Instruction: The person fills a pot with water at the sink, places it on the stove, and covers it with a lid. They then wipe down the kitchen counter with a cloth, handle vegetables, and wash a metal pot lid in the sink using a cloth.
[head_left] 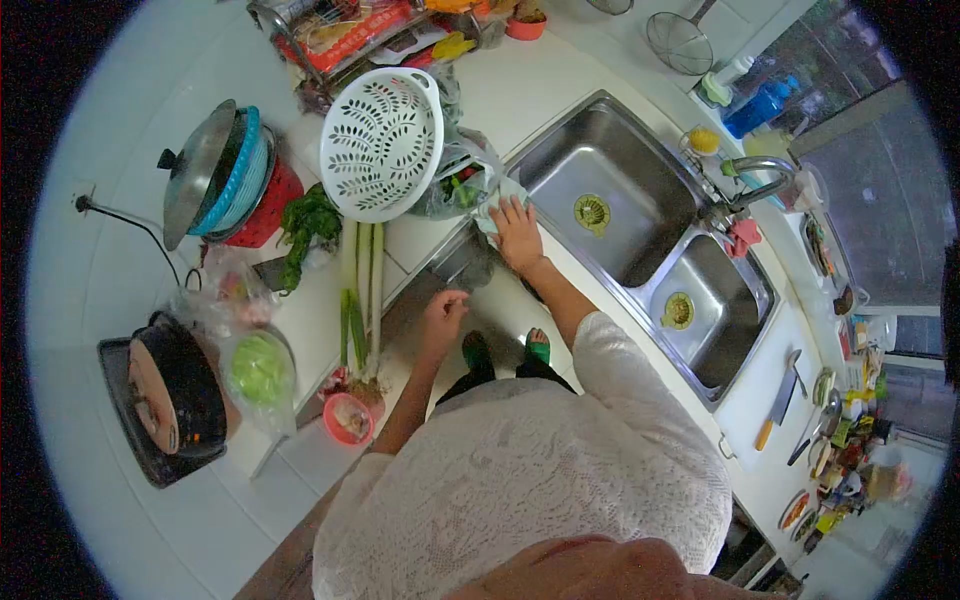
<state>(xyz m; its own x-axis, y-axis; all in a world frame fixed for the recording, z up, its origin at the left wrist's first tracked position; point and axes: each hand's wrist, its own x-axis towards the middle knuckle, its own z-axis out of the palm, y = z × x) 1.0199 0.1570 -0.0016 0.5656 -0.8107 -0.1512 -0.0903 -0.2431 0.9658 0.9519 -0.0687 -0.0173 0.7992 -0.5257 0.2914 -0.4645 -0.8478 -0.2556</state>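
My right hand lies flat with its fingers stretched out on a pale cloth at the counter's edge, just left of the sink. Beside the cloth sits a clear plastic bag with green and red vegetables in it. A white colander with leaf-shaped holes stands left of that bag. My left hand hangs in front of my body, over the floor, its fingers curled in and no object visible in them. Nearest to it are long leeks lying on the counter.
A double steel sink with a tap lies to the right. Past it, a knife rests on a white board. On the left are a bagged cabbage, leafy greens, a black pot and a red bowl.
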